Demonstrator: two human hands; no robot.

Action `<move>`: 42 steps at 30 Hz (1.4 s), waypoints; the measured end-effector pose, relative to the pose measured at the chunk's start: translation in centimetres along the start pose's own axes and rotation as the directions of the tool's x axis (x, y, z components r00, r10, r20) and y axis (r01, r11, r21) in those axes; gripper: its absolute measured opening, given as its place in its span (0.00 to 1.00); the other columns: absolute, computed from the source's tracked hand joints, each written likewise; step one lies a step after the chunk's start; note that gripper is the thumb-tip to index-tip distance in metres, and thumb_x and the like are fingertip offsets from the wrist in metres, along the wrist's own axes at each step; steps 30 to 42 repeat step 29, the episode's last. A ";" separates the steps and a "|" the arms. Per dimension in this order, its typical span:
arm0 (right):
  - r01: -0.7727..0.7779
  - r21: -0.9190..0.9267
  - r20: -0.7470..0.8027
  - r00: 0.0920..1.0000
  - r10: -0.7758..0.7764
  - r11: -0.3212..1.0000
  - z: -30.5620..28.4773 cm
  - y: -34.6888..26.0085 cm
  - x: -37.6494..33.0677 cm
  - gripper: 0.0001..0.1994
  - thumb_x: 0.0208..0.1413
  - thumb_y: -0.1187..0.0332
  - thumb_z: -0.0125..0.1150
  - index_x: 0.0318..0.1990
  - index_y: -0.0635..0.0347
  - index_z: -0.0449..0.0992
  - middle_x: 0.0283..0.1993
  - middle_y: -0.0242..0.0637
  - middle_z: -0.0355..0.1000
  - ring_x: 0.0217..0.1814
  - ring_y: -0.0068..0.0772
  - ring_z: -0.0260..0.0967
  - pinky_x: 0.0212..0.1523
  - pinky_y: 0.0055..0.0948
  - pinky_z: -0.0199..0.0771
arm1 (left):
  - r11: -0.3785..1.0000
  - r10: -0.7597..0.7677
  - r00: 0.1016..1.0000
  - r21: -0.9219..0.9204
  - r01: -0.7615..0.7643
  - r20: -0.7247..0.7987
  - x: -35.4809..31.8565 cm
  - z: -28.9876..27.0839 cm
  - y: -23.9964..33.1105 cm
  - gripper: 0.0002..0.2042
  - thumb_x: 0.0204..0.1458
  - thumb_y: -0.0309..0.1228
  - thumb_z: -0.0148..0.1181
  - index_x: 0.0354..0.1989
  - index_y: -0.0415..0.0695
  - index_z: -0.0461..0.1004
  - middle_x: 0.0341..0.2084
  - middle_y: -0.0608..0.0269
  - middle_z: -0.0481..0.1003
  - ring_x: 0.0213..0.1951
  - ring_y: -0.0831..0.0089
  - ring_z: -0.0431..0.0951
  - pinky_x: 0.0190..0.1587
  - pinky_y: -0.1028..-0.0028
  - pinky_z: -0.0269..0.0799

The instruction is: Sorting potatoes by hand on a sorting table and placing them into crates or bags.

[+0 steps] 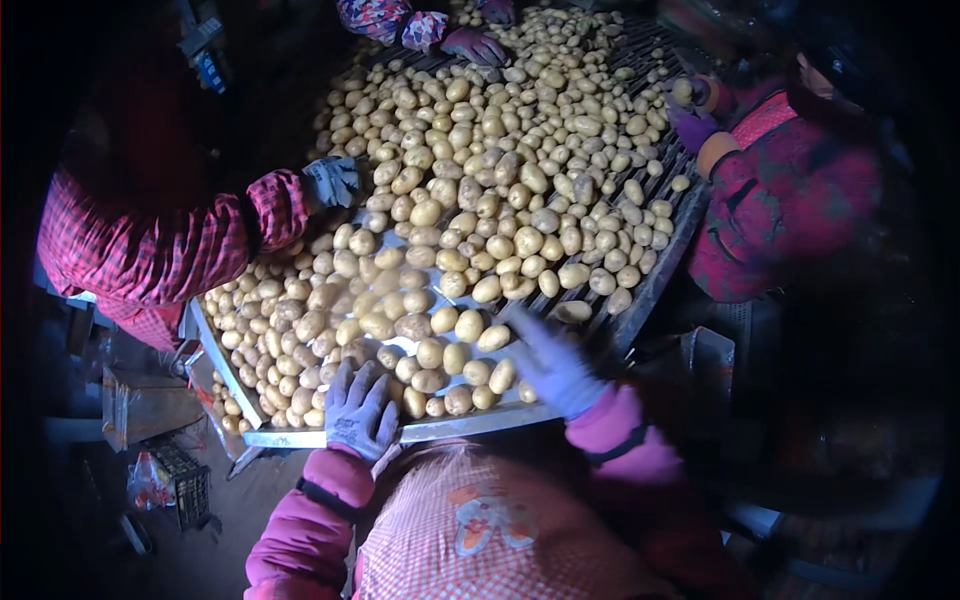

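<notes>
Potatoes (430, 210) of many sizes cover a sorting table with a metal rim (470, 425). At the near edge my left hand (361, 408), in a grey-purple knit glove, lies over the rim with its fingers spread against the nearest potatoes and grips none that I can see. My right hand (555, 365), gloved alike, is smeared by motion at the near right. Its fingers reach out, apart, beside a few loose potatoes (494, 338); nothing shows in them. Between my hands a bluish tray surface shows through the potatoes.
A co-worker's gloved hand (333, 182) rests by the potatoes at left. Another co-worker's gloved hand (476, 46) touches them at the far side. On the right, a person holds a potato (683, 92). A black crate (182, 485) and cardboard box (148, 408) stand on the floor at lower left.
</notes>
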State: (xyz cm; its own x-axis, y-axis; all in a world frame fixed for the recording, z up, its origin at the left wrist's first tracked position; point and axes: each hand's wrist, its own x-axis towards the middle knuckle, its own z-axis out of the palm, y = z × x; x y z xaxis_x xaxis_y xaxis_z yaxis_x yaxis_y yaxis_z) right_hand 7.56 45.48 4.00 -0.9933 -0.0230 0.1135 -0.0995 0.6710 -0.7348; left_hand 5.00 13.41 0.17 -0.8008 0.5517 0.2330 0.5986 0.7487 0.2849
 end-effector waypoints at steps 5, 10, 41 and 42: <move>0.054 -0.657 0.023 0.998 -0.052 0.752 -5.4 2.7 -1.8 0.24 0.55 0.57 0.52 0.56 0.59 0.68 0.50 0.48 0.69 0.45 0.46 0.69 0.53 0.46 0.63 | 1.000 -0.015 1.000 0.023 0.015 -0.008 -0.1 0.2 0.0 0.21 0.49 0.38 0.56 0.52 0.45 0.72 0.56 0.50 0.67 0.62 0.40 0.58 0.61 0.48 0.56; 0.133 -0.448 0.097 0.990 -0.100 0.884 -2.2 1.3 -4.4 0.19 0.55 0.59 0.58 0.52 0.57 0.74 0.43 0.44 0.72 0.44 0.49 0.71 0.49 0.43 0.70 | 1.000 -0.013 1.000 0.025 0.013 -0.024 0.1 0.2 0.1 0.21 0.48 0.39 0.57 0.50 0.44 0.73 0.55 0.50 0.68 0.62 0.40 0.59 0.61 0.48 0.56; -0.001 -0.546 0.273 0.945 0.179 0.838 2.0 5.0 7.9 0.30 0.52 0.53 0.57 0.65 0.34 0.60 0.75 0.45 0.37 0.78 0.53 0.24 0.64 0.70 0.47 | 0.998 -0.050 0.997 0.021 0.052 -0.065 -0.3 0.2 0.1 0.22 0.47 0.40 0.58 0.50 0.45 0.73 0.56 0.49 0.67 0.63 0.41 0.58 0.61 0.49 0.58; -0.001 -0.546 0.273 0.945 0.179 0.838 2.0 5.0 7.9 0.30 0.52 0.53 0.57 0.65 0.34 0.60 0.75 0.45 0.37 0.78 0.53 0.24 0.64 0.70 0.47 | 0.998 -0.050 0.997 0.021 0.052 -0.065 -0.3 0.2 0.1 0.22 0.47 0.40 0.58 0.50 0.45 0.73 0.56 0.49 0.67 0.63 0.41 0.58 0.61 0.49 0.58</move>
